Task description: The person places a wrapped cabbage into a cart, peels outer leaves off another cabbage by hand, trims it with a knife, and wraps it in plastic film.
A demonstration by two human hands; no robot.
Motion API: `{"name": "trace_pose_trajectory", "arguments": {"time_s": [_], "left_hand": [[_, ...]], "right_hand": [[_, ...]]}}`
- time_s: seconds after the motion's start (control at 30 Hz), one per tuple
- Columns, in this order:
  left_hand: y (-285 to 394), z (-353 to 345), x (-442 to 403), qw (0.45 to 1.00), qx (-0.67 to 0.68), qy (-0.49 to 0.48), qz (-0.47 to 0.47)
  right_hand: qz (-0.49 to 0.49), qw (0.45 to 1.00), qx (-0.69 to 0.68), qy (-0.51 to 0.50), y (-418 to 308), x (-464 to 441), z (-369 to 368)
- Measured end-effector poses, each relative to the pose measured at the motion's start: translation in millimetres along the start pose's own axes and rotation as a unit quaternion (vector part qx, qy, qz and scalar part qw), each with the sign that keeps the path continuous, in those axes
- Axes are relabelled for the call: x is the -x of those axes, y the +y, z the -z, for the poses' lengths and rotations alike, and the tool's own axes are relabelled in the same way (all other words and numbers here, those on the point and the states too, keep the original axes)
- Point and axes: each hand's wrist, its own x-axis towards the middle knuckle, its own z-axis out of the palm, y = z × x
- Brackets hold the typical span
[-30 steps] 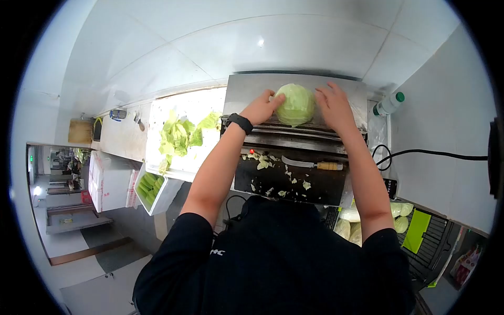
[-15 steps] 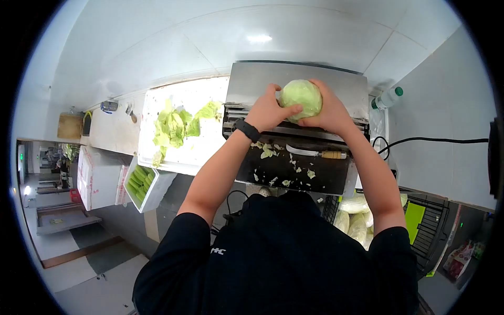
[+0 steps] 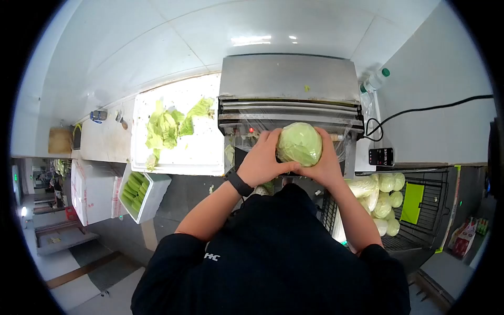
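Note:
A round, pale green cabbage (image 3: 299,144) is between my two hands, over the front of a metal wrapping machine (image 3: 289,76). My left hand (image 3: 262,160) is wrapped round its left side, and my right hand (image 3: 327,164) grips the right side; the thumbs come close together at the near side. Clear plastic film (image 3: 344,149) stretches from the machine's rollers (image 3: 289,107) toward the cabbage. Whether it covers the cabbage is hard to make out. Behind the film, a knife's wooden handle (image 3: 336,137) shows in part; the blade is hidden.
Loose cabbage leaves (image 3: 167,128) lie on a white board (image 3: 205,160) at left. Below it stands a white box (image 3: 153,197) of green vegetables. Several wrapped cabbages (image 3: 384,199) sit in a black crate (image 3: 420,239) at right. A phone (image 3: 381,157) and bottle (image 3: 375,80) are beside the machine.
Both hands have brought the cabbage from above the rollers toward my body. Clear film now spans the dark front surface, where the knife and scraps lay in plain view. The camera view has shifted.

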Motion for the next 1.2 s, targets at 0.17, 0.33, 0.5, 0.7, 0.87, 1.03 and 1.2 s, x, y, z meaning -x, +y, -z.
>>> {"name": "trace_pose_trajectory", "arguments": {"time_s": [0.17, 0.33, 0.5, 0.7, 0.87, 1.03, 1.2], "left_hand": [[1.9, -19.2, -0.5, 0.995, -0.081, 0.034, -0.039], [11.3, -29.5, -8.5, 0.982, -0.165, 0.05, -0.08], [22.0, -30.7, -14.4, 0.972, -0.225, 0.023, -0.064], [23.1, -19.8, -4.3, 0.957, -0.285, -0.048, -0.011], [-29.3, -4.6, 37.5, 0.984, -0.175, -0.005, 0.009], [-43.7, 10.8, 85.4, 0.988, -0.11, -0.044, 0.095], [-76.4, 3.4, 132.2, 0.986, -0.069, -0.074, 0.132]], "right_hand": [[-0.004, 0.996, -0.083, 0.038, 27.2, 12.1, -13.0], [-0.011, 0.981, -0.189, 0.046, 51.5, 15.3, -17.1], [-0.033, 0.956, -0.29, 0.037, 60.7, 18.5, -24.0], [-0.065, 0.936, -0.345, 0.034, 63.2, 41.3, -58.4], [-0.041, 0.981, -0.186, -0.029, 33.3, 40.0, -65.7], [-0.041, 0.982, -0.097, -0.155, 5.9, 46.5, -79.4], [-0.062, 0.962, -0.017, -0.264, -5.2, 63.5, -95.0]]}}
